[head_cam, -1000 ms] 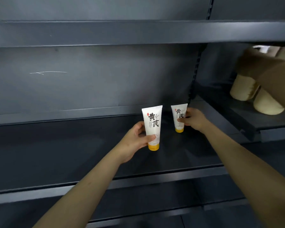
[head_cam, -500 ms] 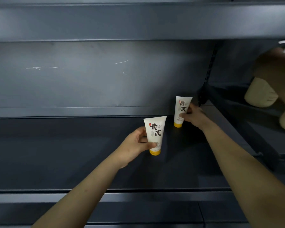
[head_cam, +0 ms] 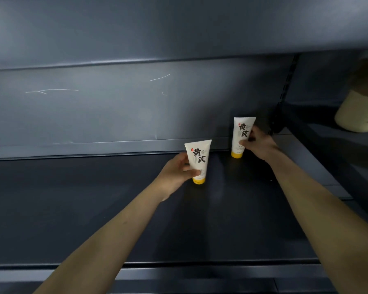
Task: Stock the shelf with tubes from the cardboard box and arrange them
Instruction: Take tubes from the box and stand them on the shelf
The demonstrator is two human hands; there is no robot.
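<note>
Gripping the near tube point(head_cam: 198, 158) low on its body with the left hand point(head_cam: 176, 172), fingers curled behind, thumb across the front just above the yellow cap; cap touching the shelf point(head_cam: 72, 209) or just over it, cannot tell which. Pinching the far tube point(head_cam: 241, 132) at mid-body with the right hand point(head_cam: 257, 143), upright, cap apparently on the deck close to the back panel point(head_cam: 115, 107).

Probably light, soft-walled and smooth, and tippy on those small caps. Best held low by the sides, without squeezing.

Plenty of bare deck to the left and in front. Tighter to the right, beside the slotted upright point(head_cam: 285, 92) and the neighbouring bay's pale bundle point(head_cam: 357, 115). Limited headroom under the upper shelf point(head_cam: 157, 28) — worth minding the front lip too.
</note>
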